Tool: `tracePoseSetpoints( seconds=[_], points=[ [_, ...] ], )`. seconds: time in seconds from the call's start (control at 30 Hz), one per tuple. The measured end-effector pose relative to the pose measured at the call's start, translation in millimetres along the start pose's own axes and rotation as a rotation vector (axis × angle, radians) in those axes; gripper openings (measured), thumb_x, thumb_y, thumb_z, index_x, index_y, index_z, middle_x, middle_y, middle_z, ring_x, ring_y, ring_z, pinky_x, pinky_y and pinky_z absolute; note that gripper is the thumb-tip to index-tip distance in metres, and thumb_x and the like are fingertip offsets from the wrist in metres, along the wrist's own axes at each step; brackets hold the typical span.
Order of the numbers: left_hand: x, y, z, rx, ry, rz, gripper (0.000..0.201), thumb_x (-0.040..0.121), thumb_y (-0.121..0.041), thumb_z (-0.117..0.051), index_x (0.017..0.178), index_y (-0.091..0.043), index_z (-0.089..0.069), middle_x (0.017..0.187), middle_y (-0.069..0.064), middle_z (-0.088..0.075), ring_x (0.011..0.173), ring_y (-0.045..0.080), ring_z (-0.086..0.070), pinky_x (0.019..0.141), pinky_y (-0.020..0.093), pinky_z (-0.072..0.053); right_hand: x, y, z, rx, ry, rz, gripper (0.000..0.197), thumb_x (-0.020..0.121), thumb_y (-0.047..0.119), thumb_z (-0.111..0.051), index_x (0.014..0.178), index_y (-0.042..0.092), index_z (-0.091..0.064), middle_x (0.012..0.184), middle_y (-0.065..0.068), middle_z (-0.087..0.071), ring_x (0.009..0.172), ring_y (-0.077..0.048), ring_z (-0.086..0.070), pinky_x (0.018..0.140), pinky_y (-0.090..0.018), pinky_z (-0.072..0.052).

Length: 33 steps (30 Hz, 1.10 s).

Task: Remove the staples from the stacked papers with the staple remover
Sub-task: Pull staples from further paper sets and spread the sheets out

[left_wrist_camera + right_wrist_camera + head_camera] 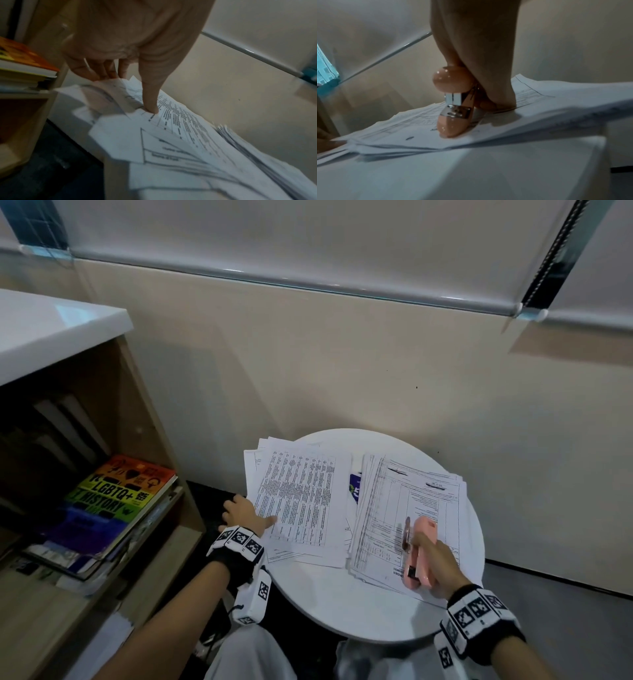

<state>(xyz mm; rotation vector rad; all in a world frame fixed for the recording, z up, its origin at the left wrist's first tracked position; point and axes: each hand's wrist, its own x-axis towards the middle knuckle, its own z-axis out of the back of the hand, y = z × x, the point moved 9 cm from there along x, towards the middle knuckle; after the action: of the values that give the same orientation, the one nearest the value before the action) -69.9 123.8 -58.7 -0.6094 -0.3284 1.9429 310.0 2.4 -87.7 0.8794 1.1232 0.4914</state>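
Note:
Two piles of printed papers lie on a round white table [346, 614]. My left hand [251, 515] pinches the left edge of the left pile [301, 498], thumb [150, 105] on the top sheet and fingers [102, 71] curled under lifted sheets. The left pile [180, 129] fans out loosely. My right hand [436, 565] grips a pink staple remover [423, 546] whose metal end rests on the near part of the right pile [411, 501]. In the right wrist view the pink tool [452, 121] stands on the top sheet [412, 129], held from behind by my right hand [476, 60]. No staple is visible.
A wooden bookshelf [150, 422] stands close on the left, holding a rainbow-covered book [116, 494] and other books, under a white countertop [51, 326]. A beige wall [342, 371] rises right behind the table. A blue-printed sheet [356, 489] shows between the piles. My knees sit under the table's near edge.

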Motion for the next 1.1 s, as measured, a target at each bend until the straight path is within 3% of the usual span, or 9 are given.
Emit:
tracePoseSetpoints(
  seconds=[0.17, 0.3, 0.47, 0.6, 0.7, 0.8, 0.93, 1.03, 1.1],
  points=[
    [-13.4, -14.8, 12.1, 0.159, -0.148, -0.099, 0.076, 0.068, -0.040, -0.080, 0.120, -0.003, -0.038, 0.129, 0.014, -0.036, 0.123, 0.032, -0.040, 0.096, 0.047, -0.040, 4.9, -1.3, 0.6, -0.002, -0.004, 0.004, 0.020, 0.091, 0.021, -0.052, 0.100, 0.003, -0.051, 0.085, -0.017, -0.055, 0.077, -0.031, -0.055, 0.071, -0.038, -0.046],
    [-5.3, -20.7, 12.4, 0.205, -0.126, -0.138, 0.063, 0.075, -0.042, -0.074, 0.118, -0.004, -0.049, 0.130, 0.011, -0.035, 0.123, 0.031, -0.033, 0.097, 0.044, -0.038, 5.9, -3.4, -0.1, 0.026, -0.001, 0.003, 0.026, 0.091, 0.022, -0.052, 0.108, 0.003, -0.048, 0.091, -0.017, -0.055, 0.082, -0.032, -0.055, 0.069, -0.039, -0.049],
    [4.1, -16.6, 13.8, -0.308, -0.091, -0.201, 0.034, 0.084, -0.025, -0.069, 0.110, -0.004, -0.066, 0.129, 0.015, -0.041, 0.121, 0.034, -0.031, 0.101, 0.043, -0.034, 6.9, -4.6, 1.5, 0.025, -0.005, -0.001, 0.031, 0.091, 0.020, -0.052, 0.114, -0.001, -0.048, 0.088, -0.016, -0.056, 0.076, -0.030, -0.055, 0.064, -0.035, -0.048],
    [-19.1, -10.9, 28.9, -0.635, -0.119, -0.356, 0.023, 0.082, -0.018, -0.072, 0.099, -0.008, -0.062, 0.135, 0.005, -0.036, 0.127, 0.020, -0.024, 0.101, 0.028, -0.027, 3.8, -2.7, 1.0, 0.025, -0.002, -0.001, 0.031, 0.091, 0.021, -0.052, 0.114, 0.000, -0.048, 0.084, -0.015, -0.054, 0.074, -0.029, -0.054, 0.065, -0.035, -0.047],
    [-25.3, 8.0, 33.2, -0.883, -0.016, -0.337, 0.026, 0.087, -0.014, -0.066, 0.112, -0.009, -0.062, 0.135, 0.005, -0.048, 0.122, 0.015, -0.042, 0.100, 0.029, -0.036, 1.1, -1.9, 1.4, 0.038, 0.007, 0.003, 0.029, 0.091, 0.021, -0.051, 0.112, 0.001, -0.050, 0.083, -0.016, -0.055, 0.073, -0.029, -0.055, 0.065, -0.036, -0.049],
    [-27.5, 21.2, 37.4, -1.169, 0.131, -0.239, 0.020, 0.091, -0.010, -0.058, 0.110, -0.013, -0.063, 0.115, 0.013, -0.065, 0.106, 0.028, -0.061, 0.088, 0.036, -0.052, 0.8, -2.4, 1.8, 0.038, 0.008, 0.000, 0.027, 0.090, 0.020, -0.051, 0.110, 0.001, -0.051, 0.085, -0.017, -0.055, 0.071, -0.029, -0.056, 0.061, -0.034, -0.048],
    [-22.2, 33.8, 56.4, -1.138, 0.102, -0.251, 0.023, 0.093, -0.011, -0.056, 0.114, -0.002, -0.058, 0.113, 0.020, -0.065, 0.099, 0.032, -0.064, 0.090, 0.047, -0.050, -2.0, -0.6, 0.6, 0.053, 0.020, 0.004, 0.016, 0.091, 0.019, -0.050, 0.098, 0.005, -0.050, 0.081, -0.016, -0.053, 0.066, -0.028, -0.054, 0.056, -0.031, -0.045],
    [-21.1, 40.5, 77.1, -1.055, 0.014, -0.306, 0.013, 0.093, -0.008, -0.055, 0.103, 0.000, -0.054, 0.094, 0.014, -0.063, 0.080, 0.021, -0.065, 0.078, 0.040, -0.049, -2.3, 0.0, 1.8, 0.051, 0.016, 0.010, 0.014, 0.091, 0.019, -0.050, 0.093, 0.006, -0.053, 0.079, -0.016, -0.055, 0.067, -0.028, -0.055, 0.059, -0.034, -0.047],
    [-19.4, 44.2, 89.7, -1.028, -0.041, -0.336, 0.008, 0.092, -0.004, -0.055, 0.099, -0.008, -0.052, 0.093, 0.009, -0.061, 0.089, 0.025, -0.060, 0.076, 0.036, -0.049, -1.5, -0.7, 2.4, 0.047, 0.015, 0.006, 0.013, 0.090, 0.019, -0.050, 0.091, 0.006, -0.053, 0.078, -0.016, -0.055, 0.068, -0.029, -0.055, 0.061, -0.034, -0.048]
  ],
)
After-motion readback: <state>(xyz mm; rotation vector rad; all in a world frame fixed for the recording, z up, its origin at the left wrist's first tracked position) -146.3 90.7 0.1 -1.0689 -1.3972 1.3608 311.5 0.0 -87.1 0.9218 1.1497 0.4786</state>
